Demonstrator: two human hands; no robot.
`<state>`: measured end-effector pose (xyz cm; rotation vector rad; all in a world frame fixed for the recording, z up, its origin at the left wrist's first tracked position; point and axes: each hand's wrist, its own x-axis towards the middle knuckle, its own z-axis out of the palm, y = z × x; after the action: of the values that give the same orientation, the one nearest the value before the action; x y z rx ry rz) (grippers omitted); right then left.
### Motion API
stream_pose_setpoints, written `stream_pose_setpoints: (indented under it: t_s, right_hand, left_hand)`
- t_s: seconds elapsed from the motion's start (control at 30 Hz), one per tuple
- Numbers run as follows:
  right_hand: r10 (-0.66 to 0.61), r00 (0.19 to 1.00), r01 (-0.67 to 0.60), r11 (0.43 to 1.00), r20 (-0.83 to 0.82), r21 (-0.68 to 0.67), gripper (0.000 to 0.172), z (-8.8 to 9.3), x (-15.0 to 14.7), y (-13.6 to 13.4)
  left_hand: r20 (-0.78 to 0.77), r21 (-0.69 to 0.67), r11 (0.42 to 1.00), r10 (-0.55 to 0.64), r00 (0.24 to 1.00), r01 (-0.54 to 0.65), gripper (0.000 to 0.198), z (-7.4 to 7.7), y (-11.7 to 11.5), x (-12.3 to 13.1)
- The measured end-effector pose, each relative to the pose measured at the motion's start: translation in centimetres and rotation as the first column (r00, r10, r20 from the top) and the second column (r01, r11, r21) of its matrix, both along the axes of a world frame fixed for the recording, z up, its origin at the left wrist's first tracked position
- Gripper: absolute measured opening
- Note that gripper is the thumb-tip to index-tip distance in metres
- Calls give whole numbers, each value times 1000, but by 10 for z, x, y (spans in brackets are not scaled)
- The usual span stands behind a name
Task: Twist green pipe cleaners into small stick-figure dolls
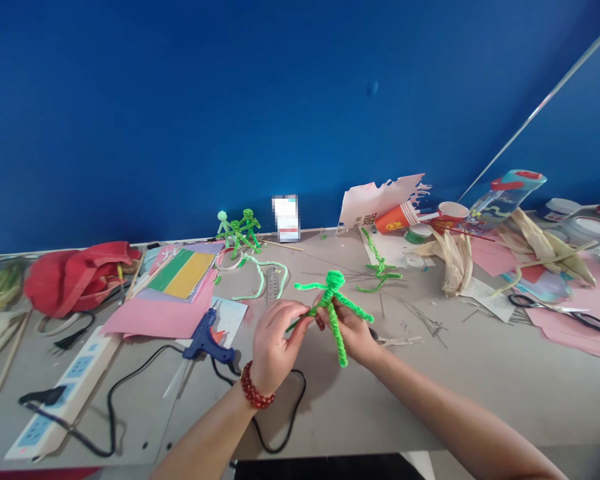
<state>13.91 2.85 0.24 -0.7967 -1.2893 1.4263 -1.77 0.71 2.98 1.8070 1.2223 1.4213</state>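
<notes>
A bright green pipe cleaner figure (335, 313), with a round head and twisted limbs, is held above the table between my two hands. My left hand (281, 340) pinches one thin limb that points to the lower left. My right hand (354, 333) grips the figure's body from behind, its fingers partly hidden by the green limbs. Behind them on the table lies another twisted green pipe cleaner piece (379, 267). Several finished-looking green figures (237, 230) stand against the wall. Pale green pipe cleaner lengths (255, 273) lie beside a small ruler (272, 285).
At left are a blue glue gun (207, 340), a white power strip (63, 393), coloured sheets (180, 270) and a red cloth bag (80, 277). Thin wires (425, 317), black-handled scissors (563, 312), dried husks (455, 263), paper cups (397, 219) and a bottle (510, 193) lie to the right.
</notes>
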Motion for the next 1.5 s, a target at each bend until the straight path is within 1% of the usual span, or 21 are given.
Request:
stream_pose_setpoints:
  t_s: [0.07,0.17,0.2,0.27,0.33,0.43,0.6,0.73,0.8,0.93,1.03,1.1,1.17,1.23,1.3,1.43,1.5]
  right_hand:
    - [-8,1000,8,1000,11,23,31,-1,0,0]
    - [-14,1000,14,999,22,36,31,-3,0,1]
    - [-14,1000,13,999,24,37,30,-4,0,2]
    - [-7,1000,6,999,26,43,29,-7,1,3]
    - [4,1000,-6,998,28,55,29,-8,1,4]
    - [18,999,-21,997,44,68,28,-5,2,5]
    - [23,998,-26,997,57,67,29,1,3,4]
    - [33,998,-37,996,54,83,28,-3,3,4]
    - [37,998,-42,995,54,85,27,-6,3,4]
    - [43,998,-46,996,47,77,27,-10,1,5]
    - [52,998,-54,996,32,66,27,-10,1,5]
    - [64,998,-65,997,23,40,28,-10,1,5]
    - [69,997,-69,998,20,-7,30,-11,1,4]
    - [66,998,-66,996,13,-61,33,-12,1,5]
    - [65,998,-65,992,0,-113,35,-12,1,5]
    - [63,996,-73,979,-58,-193,39,-9,1,6]
    - [65,996,-79,973,-67,-217,39,-7,1,6]
  left_hand:
    - [34,-57,998,-14,999,16,15,1,0,1]
    - [146,-209,977,-7,989,38,7,3,0,2]
    - [201,-269,961,-2,980,57,5,4,1,3]
    - [329,-376,917,0,944,131,7,5,2,5]
    - [445,-441,869,-6,896,225,11,6,4,6]
    - [545,-479,814,-16,838,327,14,7,6,5]
    - [636,-521,741,5,771,425,18,8,8,2]
    - [691,-545,662,7,723,515,16,10,9,1]
    - [702,-551,641,11,712,534,16,10,9,1]
    - [681,-550,672,17,732,496,16,8,8,2]
    - [665,-533,716,24,746,452,17,5,7,2]
    - [653,-501,757,12,757,420,18,5,6,3]
    - [611,-469,799,-16,792,377,17,5,5,4]
    - [548,-447,826,-50,835,343,15,6,4,5]
    - [513,-436,837,-72,855,332,14,6,4,5]
    - [543,-395,849,-92,835,351,14,2,4,5]
    - [526,-374,858,-117,842,353,14,0,4,5]
